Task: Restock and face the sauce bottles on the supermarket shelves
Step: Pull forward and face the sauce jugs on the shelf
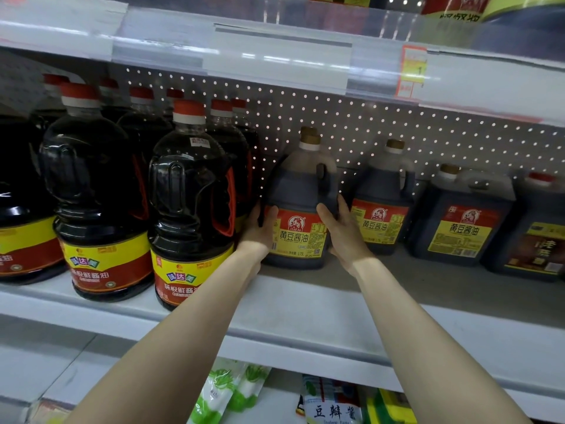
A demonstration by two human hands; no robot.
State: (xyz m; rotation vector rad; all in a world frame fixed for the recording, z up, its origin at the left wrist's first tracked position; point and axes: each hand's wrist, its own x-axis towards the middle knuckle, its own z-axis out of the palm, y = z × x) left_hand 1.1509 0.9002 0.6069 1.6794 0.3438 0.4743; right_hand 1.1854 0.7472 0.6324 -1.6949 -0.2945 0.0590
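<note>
Bare shelf front [305, 310], red-capped bottles [189, 209] left

A dark soy sauce jug [298, 209] with a tan cap, side handle and red-and-yellow label is standing upright on the shelf [305, 304], label facing forward, with the left hand [260, 231] and right hand [345, 237] gripping its sides. Large red-capped bottles [189, 194] are standing in rows just to its left. A matching jug [382, 206] and a squarer jug [458, 215] are standing upright to its right.
</note>
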